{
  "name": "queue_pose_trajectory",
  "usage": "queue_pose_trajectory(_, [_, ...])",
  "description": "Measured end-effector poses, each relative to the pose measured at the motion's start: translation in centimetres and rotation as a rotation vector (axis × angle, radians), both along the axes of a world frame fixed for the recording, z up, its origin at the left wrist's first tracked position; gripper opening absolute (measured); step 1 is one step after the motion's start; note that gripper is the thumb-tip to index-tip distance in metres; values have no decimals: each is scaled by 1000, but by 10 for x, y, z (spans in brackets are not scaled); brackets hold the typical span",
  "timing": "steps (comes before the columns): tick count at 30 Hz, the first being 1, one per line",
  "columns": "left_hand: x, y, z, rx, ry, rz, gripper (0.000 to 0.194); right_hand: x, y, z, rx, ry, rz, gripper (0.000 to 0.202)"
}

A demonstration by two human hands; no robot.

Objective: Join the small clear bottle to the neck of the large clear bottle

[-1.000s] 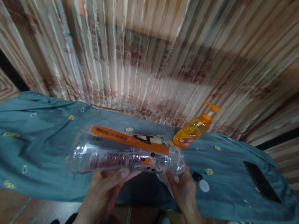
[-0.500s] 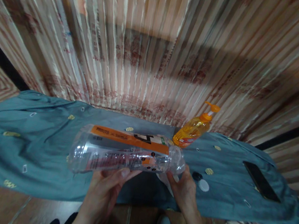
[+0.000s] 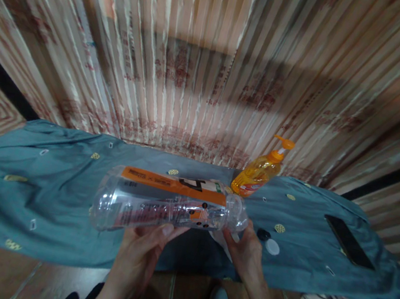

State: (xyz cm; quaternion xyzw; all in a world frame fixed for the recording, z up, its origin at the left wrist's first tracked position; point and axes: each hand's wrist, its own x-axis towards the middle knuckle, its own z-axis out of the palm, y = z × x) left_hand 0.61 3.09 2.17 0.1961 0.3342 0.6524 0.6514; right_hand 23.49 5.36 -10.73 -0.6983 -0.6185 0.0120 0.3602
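A large clear plastic bottle [image 3: 159,204] with an orange and grey label lies sideways in the air, its base to the left and its neck to the right. My left hand [image 3: 141,252] is closed round its underside, thumb along the near side. At the neck end, my right hand [image 3: 246,248] grips the bottle from below. Something white and thin [image 3: 222,243] shows beside my right fingers; I cannot make out what it is. Right of that hand, a white round cap [image 3: 272,247] and a small black piece [image 3: 263,234] lie on the cloth.
A pump bottle of orange liquid [image 3: 257,175] stands at the back of the blue-green cloth [image 3: 65,187]. A dark phone [image 3: 349,242] lies at the right. Striped, printed curtains [image 3: 194,92] hang behind, and a tiled floor shows below.
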Motion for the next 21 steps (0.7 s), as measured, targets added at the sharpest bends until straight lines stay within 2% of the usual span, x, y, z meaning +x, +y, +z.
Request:
queue_pose_trajectory(5, [0, 0, 0, 6, 9, -6, 38, 0, 0, 0, 5, -3, -9, 53])
queue_pose_trajectory(15, [1, -2, 5, -9, 31, -34, 23, -2, -1, 2, -7, -2, -17, 54])
queue_pose_trajectory(21, [0, -1, 3, 10, 33, -21, 32, -2, 0, 1, -15, -26, -36, 56])
